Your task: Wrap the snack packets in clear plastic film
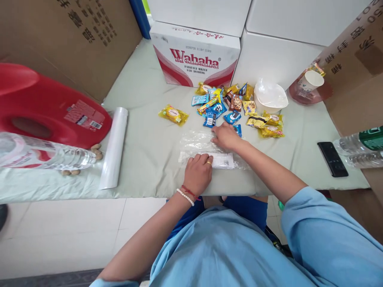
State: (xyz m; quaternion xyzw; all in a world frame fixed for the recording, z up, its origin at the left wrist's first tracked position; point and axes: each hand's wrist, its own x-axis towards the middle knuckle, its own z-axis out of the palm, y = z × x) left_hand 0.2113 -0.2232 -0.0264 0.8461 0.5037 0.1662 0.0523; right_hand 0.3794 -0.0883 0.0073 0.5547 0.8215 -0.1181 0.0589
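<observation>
A clear plastic bag (196, 139) lies flat on the cloth-covered table in front of me, with a white printed strip (224, 160) along its near side. My left hand (198, 172) has its fingers curled down onto the strip and the bag's near edge. Over the bag's far right part reaches my right hand (226, 136), its thumb and forefinger apart and nothing visible between them. Just beyond it sit small blue snack packets (232, 117), one partly hidden by the hand. Brown cookie packets (236, 102) and yellow-wrapped snacks (271, 131) lie around them.
One yellow packet (173, 114) lies apart on the left. Farther left are a white roll (114, 148), a red jug (56, 107) and a water bottle (48, 153). A white bowl (271, 97), paper cup (311, 81) and phone (332, 158) are rightward; a Wahaha box (196, 56) stands behind.
</observation>
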